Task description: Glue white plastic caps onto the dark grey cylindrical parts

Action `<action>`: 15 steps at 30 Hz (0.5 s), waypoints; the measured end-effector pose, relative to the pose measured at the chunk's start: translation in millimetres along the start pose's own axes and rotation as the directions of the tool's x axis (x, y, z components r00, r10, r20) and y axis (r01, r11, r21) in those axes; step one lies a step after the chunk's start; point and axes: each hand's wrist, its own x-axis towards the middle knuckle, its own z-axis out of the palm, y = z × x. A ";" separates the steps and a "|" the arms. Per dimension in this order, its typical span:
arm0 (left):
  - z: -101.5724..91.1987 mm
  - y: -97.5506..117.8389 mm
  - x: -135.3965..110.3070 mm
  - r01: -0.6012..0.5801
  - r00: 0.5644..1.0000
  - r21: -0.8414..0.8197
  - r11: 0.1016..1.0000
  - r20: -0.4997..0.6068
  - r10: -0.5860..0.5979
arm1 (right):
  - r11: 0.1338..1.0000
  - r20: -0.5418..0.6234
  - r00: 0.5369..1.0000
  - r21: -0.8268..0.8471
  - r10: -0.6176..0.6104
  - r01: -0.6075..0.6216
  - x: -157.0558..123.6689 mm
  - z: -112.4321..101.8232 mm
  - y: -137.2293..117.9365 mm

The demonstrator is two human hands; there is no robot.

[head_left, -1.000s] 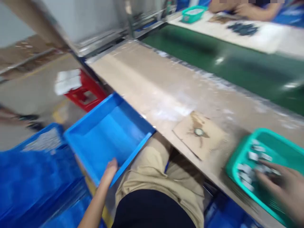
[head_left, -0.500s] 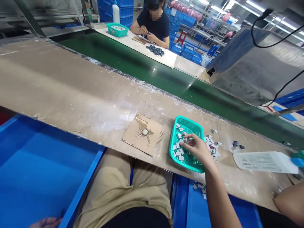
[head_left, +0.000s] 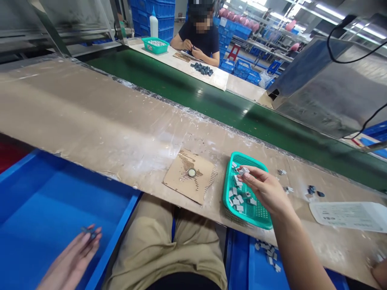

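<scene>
My right hand (head_left: 266, 189) hovers over a teal mesh basket (head_left: 256, 217) on the brown worktable and pinches one small grey-white piece (head_left: 243, 171) between thumb and fingers. Several like pieces lie in the basket. My left hand (head_left: 74, 257) is low at the left, over the edge of a big blue bin (head_left: 36, 209), with a small dark part (head_left: 88, 232) at its fingertips. A cardboard square (head_left: 190, 179) with a small round metal disc (head_left: 191, 172) lies left of the basket.
A green conveyor belt (head_left: 211, 104) runs behind the worktable. Beyond it a person sits at a table with dark parts (head_left: 202, 69), a second teal basket (head_left: 155, 44) and a white bottle. A printed sheet (head_left: 347, 215) lies right. Loose pieces lie in a blue bin (head_left: 269, 253) below.
My right hand has lifted a grey piece up out of the basket. My left hand has risen into view over the blue bin's edge. The view shifted slightly.
</scene>
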 end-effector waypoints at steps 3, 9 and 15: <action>44.0 -3.1 -27.4 0.086 0.994 -0.198 0.976 0.087 -0.070 | 0.983 0.059 0.997 -0.175 -0.048 0.058 5.7 22.6 -6.7; 99.3 -24.8 -54.5 0.169 0.878 -0.204 0.964 0.476 -0.053 | 0.677 0.303 0.883 -0.566 -0.359 0.470 16.8 73.5 -14.2; 118.8 -37.0 -67.7 0.206 0.776 -0.173 0.963 0.629 -0.053 | 0.478 0.511 0.778 -0.615 -0.365 0.627 30.2 97.3 -8.9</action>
